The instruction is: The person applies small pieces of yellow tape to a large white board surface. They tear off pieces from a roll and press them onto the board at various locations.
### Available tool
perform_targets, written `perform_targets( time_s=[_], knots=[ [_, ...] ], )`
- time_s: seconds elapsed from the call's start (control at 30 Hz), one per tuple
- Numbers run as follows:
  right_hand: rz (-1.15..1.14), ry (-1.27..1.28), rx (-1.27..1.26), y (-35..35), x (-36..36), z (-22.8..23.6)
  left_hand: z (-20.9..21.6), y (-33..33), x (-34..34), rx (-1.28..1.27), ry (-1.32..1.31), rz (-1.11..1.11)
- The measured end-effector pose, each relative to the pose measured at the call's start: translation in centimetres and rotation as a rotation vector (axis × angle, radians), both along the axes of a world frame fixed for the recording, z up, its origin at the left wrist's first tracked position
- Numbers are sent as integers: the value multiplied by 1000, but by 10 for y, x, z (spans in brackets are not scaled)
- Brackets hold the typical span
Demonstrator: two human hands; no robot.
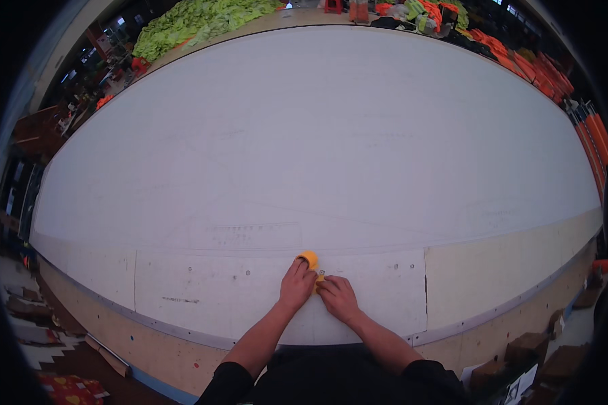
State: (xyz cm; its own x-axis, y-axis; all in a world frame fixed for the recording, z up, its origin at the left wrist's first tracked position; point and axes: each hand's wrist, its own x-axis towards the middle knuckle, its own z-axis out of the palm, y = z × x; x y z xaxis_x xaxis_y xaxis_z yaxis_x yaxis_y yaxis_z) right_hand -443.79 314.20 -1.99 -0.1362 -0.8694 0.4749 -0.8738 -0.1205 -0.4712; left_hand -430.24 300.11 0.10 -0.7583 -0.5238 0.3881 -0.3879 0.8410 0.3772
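A yellow roll that looks like adhesive tape (309, 256) is gripped in my left hand (297, 283), near the front edge of the wide white table (304, 148). The fingers wrap round the roll and hide part of it. Close beside it, my right hand (338, 295) is closed, its fingertips pinching a small yellow piece (319, 278) next to the left fingers. Whether that piece is still joined to the roll is hard to make out. Both forearms reach in from the lower edge, in short black sleeves.
Along the table's front runs a pale board strip (216, 290) with seams and a metal edge. Lime-yellow fabric (196, 27) is heaped beyond the far left edge. Orange fabric (520, 64) piles up at the far right. Brown cardboard boxes (527, 347) stand at the lower right.
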Motion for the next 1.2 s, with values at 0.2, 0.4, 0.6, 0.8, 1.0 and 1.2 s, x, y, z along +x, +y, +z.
perform_targets(
  time_s=[0.2,0.4,0.6,0.8,1.0,1.2],
  knots=[
    [11,6,25,-10,2,-4,-4,-11,2,32,-27,15],
    [35,42,46,-14,-1,-7,-5,-13,4,42,-1,40],
    [35,53,52,-16,-1,-6,-10,-13,4,51,18,51],
    [37,68,63,-16,-2,-5,-7,-14,4,62,24,40],
    [30,65,70,-14,0,-4,-10,-14,3,57,46,81],
    [25,111,68,-10,4,4,-10,-26,6,22,21,88]
  ],
)
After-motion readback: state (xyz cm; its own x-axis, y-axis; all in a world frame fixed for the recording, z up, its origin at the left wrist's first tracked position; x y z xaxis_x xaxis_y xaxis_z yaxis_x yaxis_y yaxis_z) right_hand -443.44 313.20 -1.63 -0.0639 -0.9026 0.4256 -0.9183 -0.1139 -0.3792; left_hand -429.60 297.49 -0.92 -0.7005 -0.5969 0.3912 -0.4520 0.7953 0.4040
